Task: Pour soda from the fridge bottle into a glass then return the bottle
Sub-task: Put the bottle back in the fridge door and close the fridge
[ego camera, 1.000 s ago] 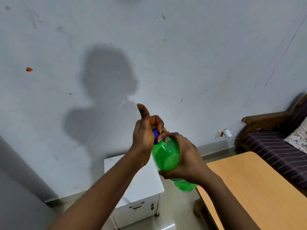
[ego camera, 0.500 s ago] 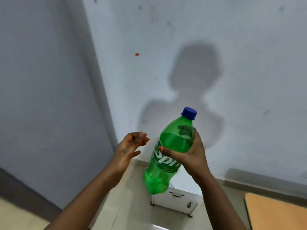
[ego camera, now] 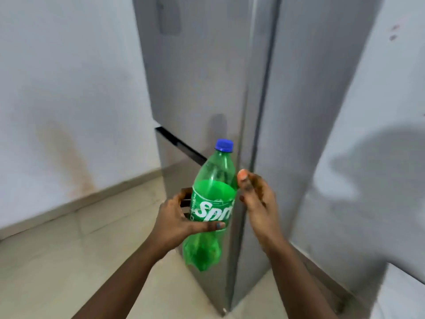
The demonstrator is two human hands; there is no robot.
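Standing at the corner of the grey fridge, doors shut, the dark seam between upper and lower door running from about 9 o'clock of the bottle down behind it. My left hand has the green soda bottle in its grip: fingers curled round the back of the label band, thumb laid across the front just under the white lettering. Bottle is held in the air in front of the fridge's corner edge, near upright, top leaning slightly toward 1 o'clock, blue cap screwed on. Liquid level sits a little above the label; the neck above it looks clear. My right hand is at 3 o'clock of the bottle, just beside its shoulder, grip loose and holding nothing, fingers relaxed and partly bent; whether the fingertips touch the plastic I cannot tell. Pale tiled floor below, running to a skirting at 9 o'clock. White wall left of the fridge carries a brownish stain at 9 o'clock. Wall at 3 o'clock shows a soft shadow.
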